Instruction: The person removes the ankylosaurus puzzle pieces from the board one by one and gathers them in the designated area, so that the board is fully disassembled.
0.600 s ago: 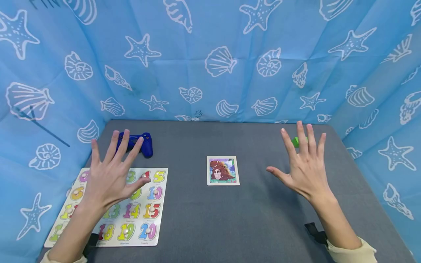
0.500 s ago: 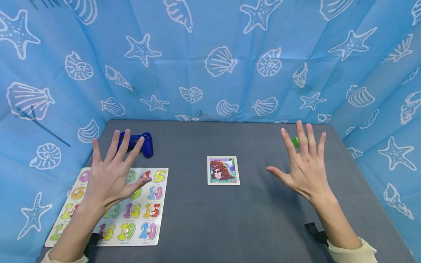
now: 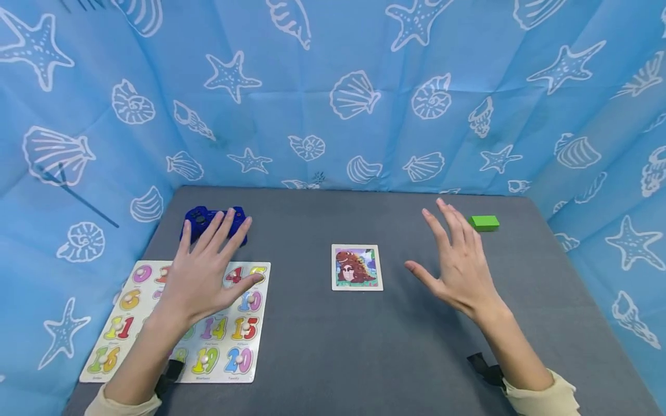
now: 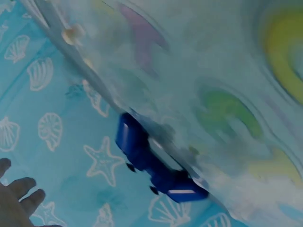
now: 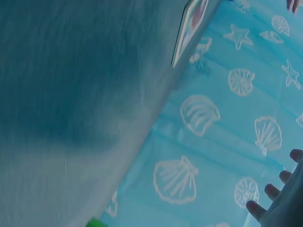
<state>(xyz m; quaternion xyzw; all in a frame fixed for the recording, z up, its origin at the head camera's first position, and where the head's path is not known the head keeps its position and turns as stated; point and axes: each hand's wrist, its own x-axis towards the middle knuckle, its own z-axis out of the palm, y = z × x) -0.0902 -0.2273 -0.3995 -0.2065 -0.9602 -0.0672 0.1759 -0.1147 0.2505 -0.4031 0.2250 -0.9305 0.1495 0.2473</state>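
Observation:
My left hand (image 3: 200, 283) hovers with fingers spread over the number puzzle board (image 3: 262, 323), its fingertips overlapping the blue game controller (image 3: 198, 218) in the head view. Knobbed, colourful number pieces sit in the board, several hidden behind the hand and forearm. On the right, my right hand (image 3: 460, 268) is held up above the grey table with fingers extended and thumb apart, holding nothing. Between the hands lies a small square dinosaur picture puzzle (image 3: 356, 267). A green block (image 3: 484, 223) rests beyond the right fingertips. The left wrist view shows the controller (image 4: 156, 163) past the board's edge.
A grey cloth-covered table (image 3: 322, 346) spans the front. Blue curtains (image 3: 291, 115) with white shells and starfish enclose its back and sides. Black straps (image 3: 486, 370) hang at both wrists.
Both hands have shifted inward, the left to the right and the right to the left. Their fingers are less widely spread. The green block and more of the controller have come into sight.

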